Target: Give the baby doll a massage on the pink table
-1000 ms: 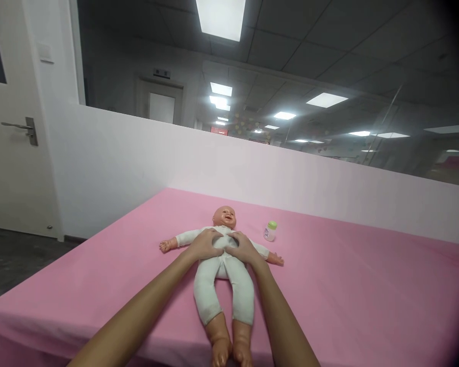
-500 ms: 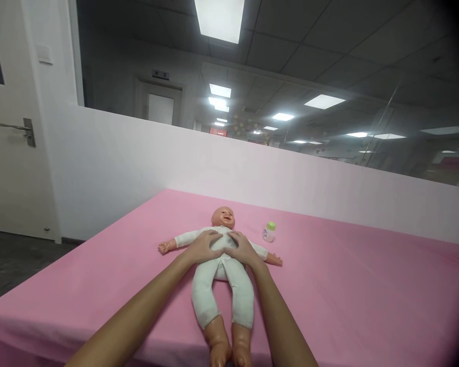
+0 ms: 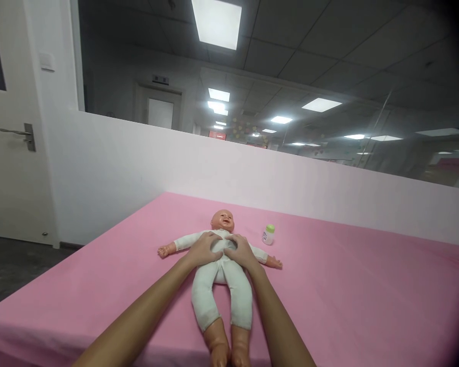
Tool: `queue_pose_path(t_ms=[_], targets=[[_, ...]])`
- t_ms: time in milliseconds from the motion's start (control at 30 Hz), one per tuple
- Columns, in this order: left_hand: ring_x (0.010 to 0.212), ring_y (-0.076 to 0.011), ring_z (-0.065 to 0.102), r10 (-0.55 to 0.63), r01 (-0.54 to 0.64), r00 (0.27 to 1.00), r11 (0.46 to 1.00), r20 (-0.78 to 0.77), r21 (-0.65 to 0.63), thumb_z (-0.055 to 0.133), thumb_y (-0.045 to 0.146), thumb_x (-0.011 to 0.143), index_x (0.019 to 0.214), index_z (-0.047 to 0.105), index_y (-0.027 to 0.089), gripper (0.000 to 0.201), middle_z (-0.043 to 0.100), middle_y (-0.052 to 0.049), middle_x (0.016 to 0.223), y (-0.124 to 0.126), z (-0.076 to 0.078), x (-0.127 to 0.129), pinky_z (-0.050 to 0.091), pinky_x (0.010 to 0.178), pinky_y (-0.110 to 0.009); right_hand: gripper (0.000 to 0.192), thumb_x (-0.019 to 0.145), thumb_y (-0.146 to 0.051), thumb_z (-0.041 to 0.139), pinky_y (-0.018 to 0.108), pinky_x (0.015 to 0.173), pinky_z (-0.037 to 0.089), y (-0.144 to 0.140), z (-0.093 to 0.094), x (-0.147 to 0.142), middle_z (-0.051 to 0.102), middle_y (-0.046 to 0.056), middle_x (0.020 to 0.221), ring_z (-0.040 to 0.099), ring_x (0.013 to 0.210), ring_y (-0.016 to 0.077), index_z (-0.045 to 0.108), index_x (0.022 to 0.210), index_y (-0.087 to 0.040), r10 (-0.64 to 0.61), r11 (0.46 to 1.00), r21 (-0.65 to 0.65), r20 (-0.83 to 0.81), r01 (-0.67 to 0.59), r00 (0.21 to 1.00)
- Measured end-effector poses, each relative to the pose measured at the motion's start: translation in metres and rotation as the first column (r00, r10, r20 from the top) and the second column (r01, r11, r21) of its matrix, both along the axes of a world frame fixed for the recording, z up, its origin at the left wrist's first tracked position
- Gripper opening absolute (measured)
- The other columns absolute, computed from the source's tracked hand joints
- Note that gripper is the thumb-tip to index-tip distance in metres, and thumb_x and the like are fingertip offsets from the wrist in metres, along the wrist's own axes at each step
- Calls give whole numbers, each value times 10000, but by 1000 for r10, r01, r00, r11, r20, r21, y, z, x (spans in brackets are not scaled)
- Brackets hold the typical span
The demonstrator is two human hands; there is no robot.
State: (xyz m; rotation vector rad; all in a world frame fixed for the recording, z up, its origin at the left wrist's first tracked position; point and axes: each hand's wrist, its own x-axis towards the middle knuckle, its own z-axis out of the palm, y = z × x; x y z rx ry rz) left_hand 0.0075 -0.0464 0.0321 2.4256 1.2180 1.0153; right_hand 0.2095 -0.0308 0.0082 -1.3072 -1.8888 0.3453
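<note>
A baby doll [image 3: 222, 269] with a bald plastic head and a white cloth body lies on its back, arms spread and feet towards me. My left hand [image 3: 204, 248] rests on one side of its torso, thumb apart from the curved fingers. On the other side of the torso lies my right hand [image 3: 240, 251] in a matching pose. Both thumbs point towards the middle of the belly, and the hands are slightly apart. A small bottle [image 3: 268, 235] with a green cap stands upright beyond the doll's right-hand arm in view, touched by neither hand.
The doll and bottle are on a broad surface under a pink sheet [image 3: 348, 290]. A low white wall [image 3: 290, 178] runs along its back, with glass above. To the left are a door [image 3: 15, 178] and dark floor.
The whole view has shifted slightly downward in the picture. Both hands stay on the doll's torso with hardly any visible movement, and the bottle stands in the same place.
</note>
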Motion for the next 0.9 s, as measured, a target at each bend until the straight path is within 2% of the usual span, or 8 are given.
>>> queue_pose_path(t_ms=[100, 200, 333, 433, 500, 667, 900], targets=[[1331, -357, 530, -29, 30, 999, 998, 14, -49, 670, 374, 799, 1343, 637, 278, 553, 646, -82, 1391, -3, -1, -3, 444, 1093, -453, 550, 737, -274, 690, 462, 1120, 402, -3, 0, 3, 626, 102, 1369, 531, 1302, 309, 670, 1284, -220, 50, 998, -41, 0, -50, 999], [1375, -348, 503, -43, 44, 999, 996, 9, -83, 649, 365, 822, 1396, 607, 264, 584, 601, -84, 1460, -4, 2, -3, 427, 1123, -441, 543, 749, -267, 679, 464, 1111, 410, -3, 1, 3, 635, 95, 1371, 555, 1282, 306, 671, 1290, -222, 58, 997, -49, -4, -58, 998], [1280, -304, 587, -73, 73, 997, 996, 2, -56, 582, 304, 860, 1321, 649, 245, 469, 656, -84, 1370, -1, 5, 0, 457, 1087, -411, 347, 730, -224, 662, 396, 961, 487, 1, 2, -2, 747, 71, 1097, 644, 1066, 289, 763, 1062, -219, 6, 1000, 19, 9, -6, 1000], [1197, -301, 618, -20, 19, 1000, 1000, -2, -20, 607, 285, 833, 1171, 700, 225, 357, 695, -94, 1245, 6, 1, 2, 482, 1046, -416, 179, 726, -201, 639, 355, 846, 500, 2, 4, -5, 755, 54, 903, 657, 889, 257, 767, 849, -214, -34, 999, 27, 42, 33, 999], [1170, -299, 620, 13, -13, 1000, 1000, -7, -1, 629, 276, 814, 1113, 702, 223, 313, 693, -95, 1207, 11, -4, 2, 489, 1030, -420, 141, 723, -182, 628, 344, 830, 497, 3, 4, -6, 746, 43, 847, 650, 855, 243, 752, 781, -213, -41, 999, 25, 53, 40, 998], [1146, -296, 611, 52, -52, 999, 998, 3, 32, 640, 263, 821, 1070, 693, 218, 259, 680, -92, 1179, 14, -10, 2, 481, 1017, -439, 158, 748, -207, 668, 381, 943, 476, 4, 0, -4, 751, 56, 960, 619, 1043, 275, 769, 868, -226, -62, 996, 71, 27, 60, 998], [1140, -283, 602, 38, -43, 997, 997, 74, 66, 648, 284, 868, 1100, 716, 238, 246, 680, -76, 1153, -2, -4, 1, 454, 1022, -424, 194, 805, -242, 678, 393, 975, 456, -1, 1, -3, 740, 71, 1040, 619, 1053, 267, 770, 975, -223, -48, 990, 129, -12, 49, 999]])
